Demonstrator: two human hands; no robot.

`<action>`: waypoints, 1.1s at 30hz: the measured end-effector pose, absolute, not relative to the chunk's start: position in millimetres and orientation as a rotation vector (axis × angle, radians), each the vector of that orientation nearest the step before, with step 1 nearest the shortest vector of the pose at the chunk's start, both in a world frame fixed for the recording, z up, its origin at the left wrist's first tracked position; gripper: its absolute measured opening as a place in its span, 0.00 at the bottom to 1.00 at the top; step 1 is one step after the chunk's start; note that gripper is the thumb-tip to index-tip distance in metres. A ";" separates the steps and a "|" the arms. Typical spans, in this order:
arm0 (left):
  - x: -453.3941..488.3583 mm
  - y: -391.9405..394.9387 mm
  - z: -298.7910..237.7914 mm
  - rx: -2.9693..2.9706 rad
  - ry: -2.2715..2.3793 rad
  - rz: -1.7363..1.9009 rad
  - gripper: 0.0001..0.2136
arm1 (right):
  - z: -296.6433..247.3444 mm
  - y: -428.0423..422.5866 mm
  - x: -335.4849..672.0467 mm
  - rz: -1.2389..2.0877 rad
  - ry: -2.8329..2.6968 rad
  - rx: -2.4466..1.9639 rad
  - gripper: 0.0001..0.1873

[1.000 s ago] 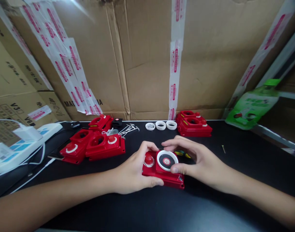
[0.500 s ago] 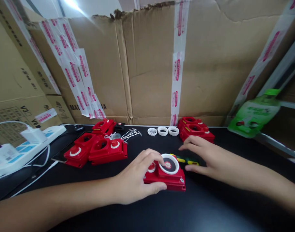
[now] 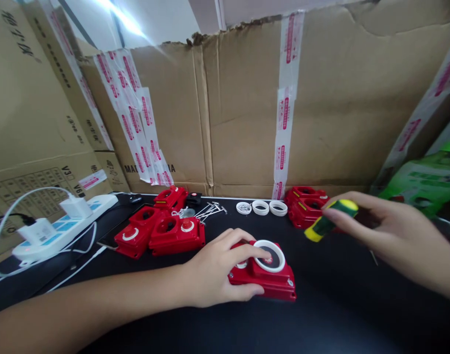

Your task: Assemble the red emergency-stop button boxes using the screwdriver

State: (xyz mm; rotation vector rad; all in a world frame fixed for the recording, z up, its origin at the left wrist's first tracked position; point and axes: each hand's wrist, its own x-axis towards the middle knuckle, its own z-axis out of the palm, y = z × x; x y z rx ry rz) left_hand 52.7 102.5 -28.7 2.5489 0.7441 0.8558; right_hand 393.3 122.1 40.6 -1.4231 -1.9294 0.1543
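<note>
A red device housing (image 3: 263,285) lies on the black table in front of me, a white ring (image 3: 280,265) around the dark disc on its top. My left hand (image 3: 228,268) grips this housing, thumb along the near side and a fingertip pressed on the disc. Raised above the table to the right, my right hand (image 3: 383,231) is closed on a screwdriver (image 3: 331,220) with a green and yellow handle. Its shaft is mostly hidden behind the hand; a thin tip seems to show below. The screwdriver stays apart from the housing.
More red housings (image 3: 176,236) stand at the left, and others (image 3: 306,206) at the back right. Between them lie white rings (image 3: 260,207) and metal T-shaped rods (image 3: 211,210). A power strip (image 3: 99,206) with cables is far left; a green pouch (image 3: 424,182) stands right. Cardboard (image 3: 243,123) walls the back.
My right hand has picked up the screwdriver from the table and moved right with it. A left finger has shifted onto the disc's middle. The view has turned slightly left.
</note>
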 end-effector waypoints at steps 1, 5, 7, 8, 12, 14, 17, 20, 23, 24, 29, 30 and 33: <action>51.4 104.2 -27.8 2.556 0.728 0.851 0.25 | 42.7 120.3 392.7 0.084 -1.820 -1.436 0.32; 48.6 106.3 -25.0 2.557 0.714 0.830 0.23 | 39.8 114.7 385.7 0.159 -1.572 -1.313 0.31; 48.7 106.4 -25.7 2.568 0.712 0.838 0.22 | 36.1 111.3 380.5 0.350 -1.513 -1.194 0.30; 49.0 106.5 -26.6 2.573 0.707 0.850 0.22 | 34.5 109.3 378.0 0.422 -1.497 -1.143 0.30; 50.1 106.9 -31.3 2.584 0.693 0.889 0.21 | 30.9 101.5 370.5 0.550 -1.516 -1.018 0.24; 50.2 106.7 -32.6 2.589 0.699 0.890 0.22 | 30.5 98.8 368.0 0.572 -1.543 -0.985 0.22; 49.9 106.3 -32.6 2.592 0.710 0.885 0.22 | 30.2 96.7 364.8 0.571 -1.595 -0.971 0.23; 50.2 106.4 -31.8 2.598 0.716 0.878 0.22 | 28.0 96.6 363.8 0.559 -1.635 -0.970 0.22; 50.6 106.1 -31.2 2.604 0.714 0.885 0.21 | 23.8 98.0 365.8 0.559 -1.658 -0.958 0.20; 50.6 105.6 -31.0 2.605 0.713 0.885 0.21 | 22.6 98.3 366.8 0.559 -1.665 -0.955 0.20; 50.5 103.5 -29.4 2.594 0.718 0.864 0.20 | 28.1 94.2 369.6 0.566 -1.728 -0.921 0.19; 50.6 103.7 -29.2 2.592 0.720 0.860 0.20 | 32.5 92.6 369.5 0.574 -1.762 -0.901 0.18; 50.8 104.7 -29.3 2.588 0.731 0.851 0.20 | 51.5 89.0 369.5 0.577 -1.927 -0.852 0.16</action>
